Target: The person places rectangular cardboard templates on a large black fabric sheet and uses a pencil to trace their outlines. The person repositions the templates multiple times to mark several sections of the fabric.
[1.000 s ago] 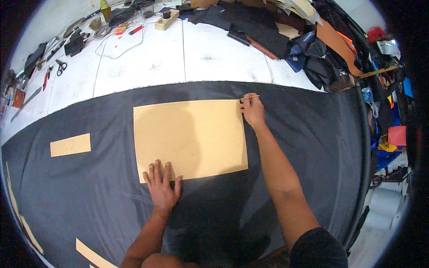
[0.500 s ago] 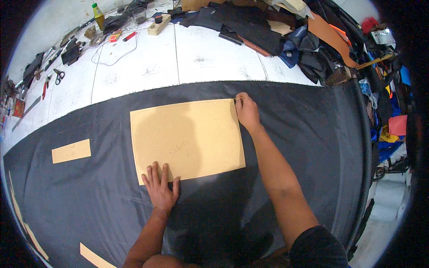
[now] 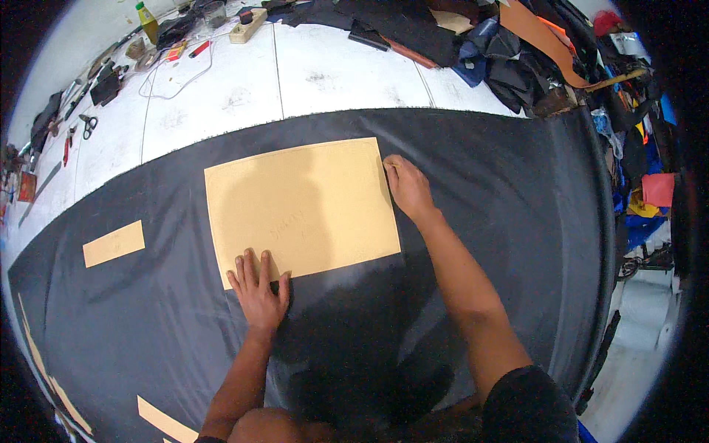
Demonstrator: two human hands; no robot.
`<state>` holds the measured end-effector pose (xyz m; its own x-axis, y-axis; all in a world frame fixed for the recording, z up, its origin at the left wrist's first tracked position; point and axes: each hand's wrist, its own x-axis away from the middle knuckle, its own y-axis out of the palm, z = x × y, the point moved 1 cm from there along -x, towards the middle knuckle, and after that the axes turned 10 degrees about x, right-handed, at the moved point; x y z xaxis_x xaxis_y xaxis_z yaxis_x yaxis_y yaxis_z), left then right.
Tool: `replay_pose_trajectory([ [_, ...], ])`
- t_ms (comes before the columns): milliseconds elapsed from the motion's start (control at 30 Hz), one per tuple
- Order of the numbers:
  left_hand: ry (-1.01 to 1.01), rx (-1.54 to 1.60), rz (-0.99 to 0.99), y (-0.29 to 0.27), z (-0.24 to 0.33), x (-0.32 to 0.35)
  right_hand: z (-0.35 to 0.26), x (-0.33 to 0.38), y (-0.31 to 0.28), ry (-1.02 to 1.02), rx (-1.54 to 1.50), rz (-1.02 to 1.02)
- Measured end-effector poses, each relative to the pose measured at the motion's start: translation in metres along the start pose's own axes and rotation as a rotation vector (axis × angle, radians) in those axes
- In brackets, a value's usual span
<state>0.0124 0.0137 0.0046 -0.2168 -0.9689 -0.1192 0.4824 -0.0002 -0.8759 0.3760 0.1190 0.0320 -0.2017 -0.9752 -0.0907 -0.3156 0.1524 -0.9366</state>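
Note:
A large tan cardboard rectangle (image 3: 295, 192) with faint handwriting lies flat on a wide sheet of black material (image 3: 502, 207). My left hand (image 3: 258, 295) rests on its near left part, the fingers spread and pressing on the card while the palm lies over the black sheet. At the card's right edge, below its far corner, my right hand (image 3: 410, 188) is closed in a pinch. Whatever those fingertips hold is too small to make out.
A small tan card strip (image 3: 114, 244) lies at left, another strip (image 3: 166, 419) near the lower edge. Beyond the sheet, a white table carries scissors (image 3: 88, 126), a bottle (image 3: 148, 23) and a power strip (image 3: 248, 26). Dark scraps (image 3: 509, 70) are heaped at the far right.
My right hand has moved down along the card's right edge from the far corner. My left hand stays on the card. The whole view has shifted slightly.

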Motion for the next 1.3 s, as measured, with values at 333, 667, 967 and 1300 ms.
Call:
replay_pose_trajectory([
  [333,0.004,-0.01,0.016,0.001,0.0,0.001,0.007,0.074,-0.015,-0.064,0.018,-0.083],
  [667,0.045,-0.015,0.037,0.01,-0.002,0.001,0.016,0.092,-0.024,-0.077,0.014,-0.073],
  [967,0.041,-0.056,0.03,0.005,-0.001,0.003,0.017,0.153,-0.035,-0.111,-0.022,-0.161],
  [1300,0.025,-0.06,0.025,0.007,-0.002,0.002,0.018,0.158,-0.04,-0.103,-0.034,-0.176],
])
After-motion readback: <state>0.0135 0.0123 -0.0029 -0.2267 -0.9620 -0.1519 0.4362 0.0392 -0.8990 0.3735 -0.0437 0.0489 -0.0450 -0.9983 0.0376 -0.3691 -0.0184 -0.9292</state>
